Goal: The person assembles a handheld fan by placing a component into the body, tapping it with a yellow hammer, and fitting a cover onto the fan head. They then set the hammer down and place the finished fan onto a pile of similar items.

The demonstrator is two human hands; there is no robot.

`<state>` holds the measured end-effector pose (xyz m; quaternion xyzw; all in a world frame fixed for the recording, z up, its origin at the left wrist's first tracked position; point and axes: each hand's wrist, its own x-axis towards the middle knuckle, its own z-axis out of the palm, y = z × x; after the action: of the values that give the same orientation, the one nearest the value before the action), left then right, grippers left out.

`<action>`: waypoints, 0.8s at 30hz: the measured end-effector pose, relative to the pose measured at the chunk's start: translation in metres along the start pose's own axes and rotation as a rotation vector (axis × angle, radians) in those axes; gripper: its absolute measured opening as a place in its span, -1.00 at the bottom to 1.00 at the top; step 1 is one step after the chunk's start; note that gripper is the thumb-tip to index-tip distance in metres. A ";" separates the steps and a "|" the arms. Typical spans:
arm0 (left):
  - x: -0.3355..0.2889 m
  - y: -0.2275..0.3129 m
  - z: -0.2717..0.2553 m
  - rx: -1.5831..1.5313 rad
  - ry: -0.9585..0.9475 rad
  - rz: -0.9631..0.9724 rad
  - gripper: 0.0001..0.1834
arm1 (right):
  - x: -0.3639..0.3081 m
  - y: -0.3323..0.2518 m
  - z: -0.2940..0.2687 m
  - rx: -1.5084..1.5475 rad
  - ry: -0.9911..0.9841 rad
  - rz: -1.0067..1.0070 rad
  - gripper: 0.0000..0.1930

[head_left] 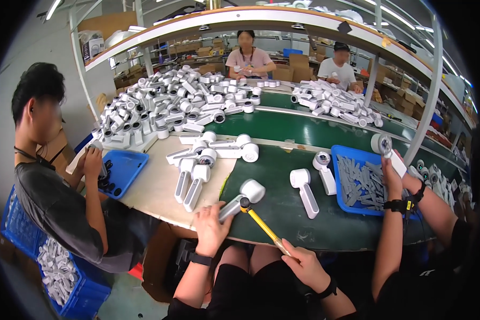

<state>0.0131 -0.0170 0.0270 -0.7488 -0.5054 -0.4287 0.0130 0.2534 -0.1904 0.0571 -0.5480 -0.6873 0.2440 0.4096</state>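
Observation:
A white handheld fan (252, 190) with a round head and grey handle lies on the front edge of the workbench. My left hand (212, 226) is closed around the lower end of its handle, pressing it to the table. In my right hand (306, 266) is a hammer (264, 226) with a yellow shaft. Its small dark head is at the fan's handle, just below the round head; whether they touch I cannot tell. To the right, another fan (305, 193) lies apart, and a further one (324, 172) rests beside the blue tray.
Several fans (200, 178) lie on the beige board, with a large heap (170, 101) behind. A blue tray (333, 160) holds grey strips. At right, a co-worker's hands (393, 181) hold a fan; at left, another person (64, 176) works beside a blue tray (136, 162). A shelf (282, 13) spans overhead.

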 end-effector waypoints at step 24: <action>0.010 0.114 0.088 -0.444 -0.321 0.040 -0.40 | -0.069 0.029 -0.022 0.503 0.404 0.492 -0.43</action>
<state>0.1571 -0.0258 0.0254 -0.8014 -0.3796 -0.4046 -0.2234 0.2921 -0.2511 0.0263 -0.6158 -0.3603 0.3825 0.5871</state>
